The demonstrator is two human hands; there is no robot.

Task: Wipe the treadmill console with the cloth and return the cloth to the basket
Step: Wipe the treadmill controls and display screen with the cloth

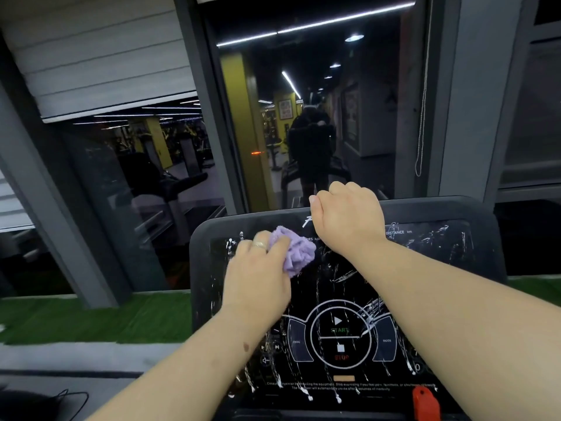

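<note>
Dim interior — ceiling light strips (pixel 315 24) are glaring in the dark window glass (pixel 306 117); the glossy console panel (pixel 425 268) is catching white streaks; wide-angle bending is bowing the edges — soft focus throughout.

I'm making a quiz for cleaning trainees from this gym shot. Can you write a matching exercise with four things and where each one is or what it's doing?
Things:
1. cloth
2. right hand
3. red clip
4. left hand

Places or states:
A. bottom right edge of the console
B. bunched, lilac, on the upper left of the panel
C. grips the cloth
D. curled over the console's top edge

Pairs: 1-B, 2-D, 3-A, 4-C
</note>
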